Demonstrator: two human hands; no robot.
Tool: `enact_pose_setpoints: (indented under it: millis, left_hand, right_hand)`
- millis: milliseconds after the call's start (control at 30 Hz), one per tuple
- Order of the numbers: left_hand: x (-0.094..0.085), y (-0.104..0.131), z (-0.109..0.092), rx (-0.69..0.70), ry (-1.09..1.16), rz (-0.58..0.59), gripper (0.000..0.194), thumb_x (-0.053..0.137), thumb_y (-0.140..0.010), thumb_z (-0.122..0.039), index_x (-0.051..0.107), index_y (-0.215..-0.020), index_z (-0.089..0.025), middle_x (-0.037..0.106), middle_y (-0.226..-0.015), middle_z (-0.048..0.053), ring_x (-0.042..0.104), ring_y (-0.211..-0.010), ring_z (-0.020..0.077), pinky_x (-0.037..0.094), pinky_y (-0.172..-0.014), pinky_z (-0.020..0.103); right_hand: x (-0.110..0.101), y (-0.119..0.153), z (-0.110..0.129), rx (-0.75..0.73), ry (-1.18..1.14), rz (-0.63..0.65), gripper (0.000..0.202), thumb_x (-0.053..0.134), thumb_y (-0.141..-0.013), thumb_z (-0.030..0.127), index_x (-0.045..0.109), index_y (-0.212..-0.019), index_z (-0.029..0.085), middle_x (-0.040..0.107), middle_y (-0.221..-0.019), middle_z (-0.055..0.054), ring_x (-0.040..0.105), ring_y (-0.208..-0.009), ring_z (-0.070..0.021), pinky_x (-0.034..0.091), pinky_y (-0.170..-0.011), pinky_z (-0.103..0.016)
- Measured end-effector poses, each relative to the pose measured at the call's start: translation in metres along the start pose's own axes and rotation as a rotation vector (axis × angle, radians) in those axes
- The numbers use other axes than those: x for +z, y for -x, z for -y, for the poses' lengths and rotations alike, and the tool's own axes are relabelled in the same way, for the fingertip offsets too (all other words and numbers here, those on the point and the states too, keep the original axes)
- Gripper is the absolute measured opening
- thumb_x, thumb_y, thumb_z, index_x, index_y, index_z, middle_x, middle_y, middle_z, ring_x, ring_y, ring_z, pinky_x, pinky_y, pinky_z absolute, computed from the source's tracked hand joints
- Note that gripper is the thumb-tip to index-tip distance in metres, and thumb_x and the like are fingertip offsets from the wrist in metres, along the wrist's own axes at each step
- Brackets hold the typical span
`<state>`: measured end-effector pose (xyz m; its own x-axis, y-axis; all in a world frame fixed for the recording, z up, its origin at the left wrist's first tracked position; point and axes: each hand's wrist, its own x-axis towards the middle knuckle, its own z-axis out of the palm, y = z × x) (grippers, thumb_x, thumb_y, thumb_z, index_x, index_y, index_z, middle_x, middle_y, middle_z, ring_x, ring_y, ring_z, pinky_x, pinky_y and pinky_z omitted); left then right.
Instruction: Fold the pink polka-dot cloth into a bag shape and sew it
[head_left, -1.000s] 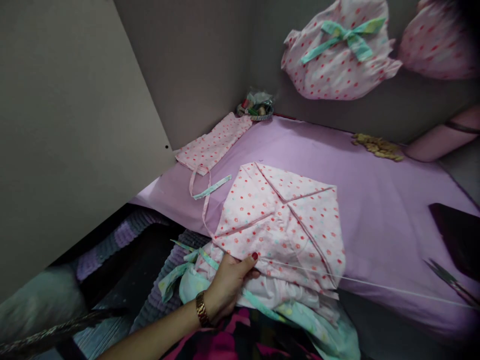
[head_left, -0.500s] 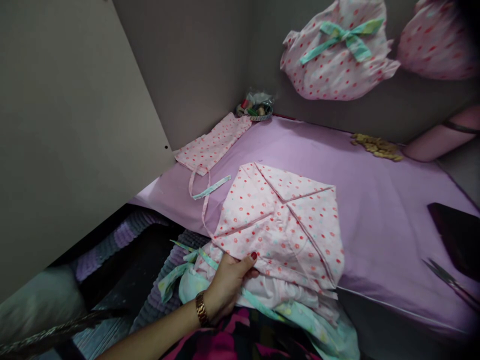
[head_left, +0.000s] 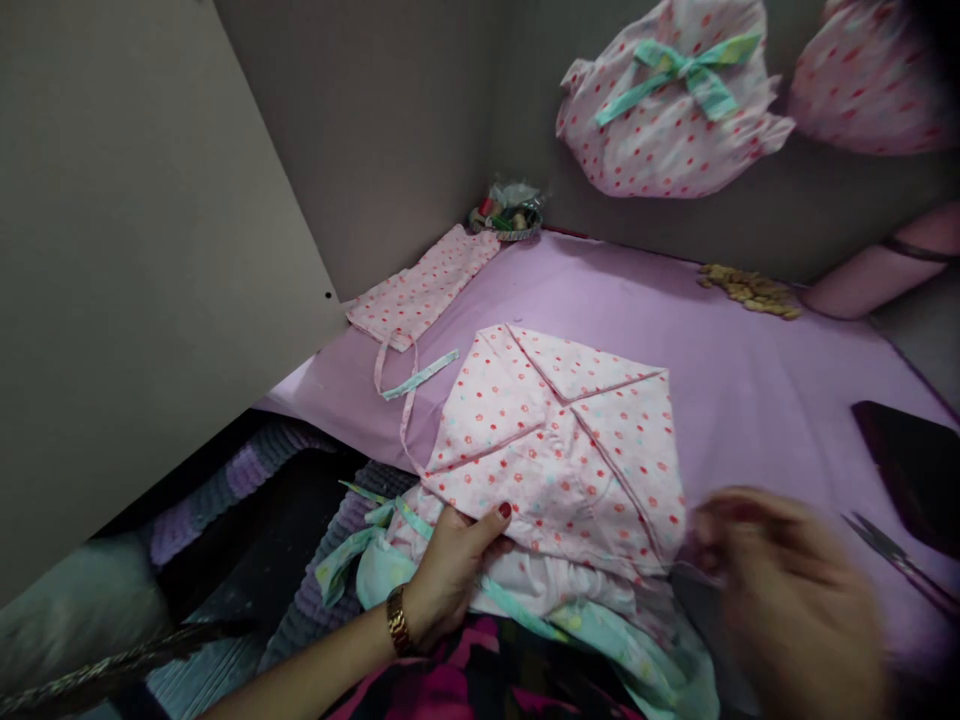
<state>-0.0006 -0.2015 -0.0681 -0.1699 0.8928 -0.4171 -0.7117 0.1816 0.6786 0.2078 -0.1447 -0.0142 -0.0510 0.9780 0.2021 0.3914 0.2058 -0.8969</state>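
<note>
My left hand, with a gold bracelet at the wrist, is closed on the near edge of a pink-and-white floral cloth. The cloth has folded flaps and seams that meet near its middle, with its far side resting on the lilac table cover. Beside the cloth's right edge, my right hand is blurred, its fingers curled together as in a pinch. Whatever lies between those fingers is too smeared to make out. Gathered fabric with mint-green trim lies under the cloth, across my lap.
Small scissors and a dark flat object lie at the right on the lilac cover. Another floral piece and a small basket stand toward the back left. A bow-tied floral garment hangs at the back wall.
My right hand has come into view at the right, beside the cloth. My left hand keeps its hold in about the same place.
</note>
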Motion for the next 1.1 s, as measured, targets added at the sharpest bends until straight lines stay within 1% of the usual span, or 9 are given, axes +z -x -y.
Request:
enact_pose_setpoints:
  millis: [67, 100, 133, 233, 367, 633, 800, 933, 1100]
  left_hand:
    - [0.0, 0.0, -0.001, 0.006, 0.009, 0.019, 0.057, 0.069, -0.074, -0.024, 0.048, -0.127, -0.022, 0.062, -0.112, 0.009, 0.06, -0.088, 0.0186, 0.048, -0.07, 0.026]
    - [0.0, 0.0, -0.001, 0.002, 0.004, 0.023, 0.056, 0.069, -0.074, -0.024, 0.049, -0.126, -0.021, 0.063, -0.11, 0.009, 0.06, -0.084, 0.0178, 0.048, -0.069, 0.025]
    - [0.0, -0.001, -0.002, -0.006, -0.002, 0.02, 0.055, 0.069, -0.074, -0.024, 0.05, -0.126, -0.02, 0.064, -0.108, 0.009, 0.06, -0.08, 0.0165, 0.048, -0.066, 0.025]
    - [-0.002, -0.002, -0.002, -0.027, -0.007, -0.003, 0.05, 0.07, -0.073, -0.023, 0.055, -0.12, -0.017, 0.064, -0.102, 0.009, 0.057, -0.072, 0.0127, 0.047, -0.061, 0.022]
    - [-0.004, -0.002, -0.001, -0.014, -0.004, -0.011, 0.041, 0.071, -0.072, -0.024, 0.06, -0.111, -0.016, 0.063, -0.101, 0.008, 0.055, -0.074, 0.0125, 0.047, -0.06, 0.021]
    - [-0.004, -0.003, -0.001, -0.009, -0.011, 0.006, 0.026, 0.07, -0.073, -0.029, 0.065, -0.094, -0.014, 0.063, -0.092, 0.006, 0.054, -0.07, 0.0107, 0.045, -0.059, 0.02]
    - [-0.004, -0.003, -0.002, -0.01, -0.02, -0.014, 0.029, 0.071, -0.071, -0.03, 0.065, -0.094, -0.013, 0.063, -0.095, 0.007, 0.055, -0.07, 0.0117, 0.045, -0.059, 0.021]
    - [-0.004, -0.002, -0.002, -0.028, -0.04, -0.005, 0.032, 0.07, -0.072, -0.03, 0.064, -0.099, -0.014, 0.064, -0.095, 0.007, 0.056, -0.072, 0.0125, 0.045, -0.06, 0.022]
    - [-0.004, -0.003, -0.001, -0.036, -0.037, -0.004, 0.028, 0.069, -0.074, -0.031, 0.064, -0.095, -0.013, 0.065, -0.094, 0.006, 0.055, -0.07, 0.0115, 0.045, -0.061, 0.021]
  right_hand:
    - [0.035, 0.003, 0.003, -0.042, -0.014, 0.239, 0.014, 0.054, -0.085, 0.033, 0.063, -0.092, 0.025, 0.064, -0.084, -0.004, 0.06, -0.068, -0.0145, 0.048, -0.055, -0.021]
    - [0.051, 0.005, 0.004, -0.082, -0.012, 0.362, 0.015, 0.052, -0.085, 0.032, 0.064, -0.089, 0.024, 0.065, -0.084, -0.004, 0.062, -0.075, -0.0166, 0.049, -0.062, -0.023]
    - [0.064, 0.006, 0.004, -0.082, -0.013, 0.428, 0.018, 0.049, -0.086, 0.032, 0.063, -0.09, 0.022, 0.065, -0.083, -0.004, 0.061, -0.075, -0.0168, 0.049, -0.064, -0.024]
    - [0.086, 0.007, -0.005, -0.026, -0.02, 0.443, 0.02, 0.045, -0.089, 0.032, 0.061, -0.09, 0.019, 0.063, -0.078, -0.003, 0.06, -0.073, -0.016, 0.047, -0.065, -0.023]
    - [0.084, 0.004, -0.019, -0.018, -0.011, 0.402, 0.019, 0.046, -0.089, 0.032, 0.06, -0.091, 0.019, 0.064, -0.082, -0.003, 0.06, -0.076, -0.016, 0.047, -0.066, -0.023]
    - [0.072, 0.014, -0.007, -0.351, 0.233, 0.363, 0.021, 0.046, -0.088, 0.022, 0.064, -0.097, 0.019, 0.071, -0.092, -0.005, 0.067, -0.082, -0.0173, 0.052, -0.071, -0.024]
    - [0.073, 0.014, 0.003, -0.355, 0.343, 0.384, 0.022, 0.039, -0.089, 0.022, 0.061, -0.09, 0.019, 0.069, -0.077, -0.004, 0.066, -0.065, -0.0167, 0.051, -0.057, -0.024]
    - [0.073, 0.014, 0.006, -0.376, 0.377, 0.388, 0.021, 0.037, -0.088, 0.02, 0.058, -0.085, 0.019, 0.065, -0.071, -0.003, 0.064, -0.062, -0.0163, 0.049, -0.055, -0.024]
    - [0.071, 0.018, 0.0, -0.396, 0.378, 0.413, 0.024, 0.039, -0.089, 0.02, 0.063, -0.094, 0.02, 0.071, -0.083, -0.004, 0.068, -0.07, -0.0163, 0.052, -0.059, -0.024]
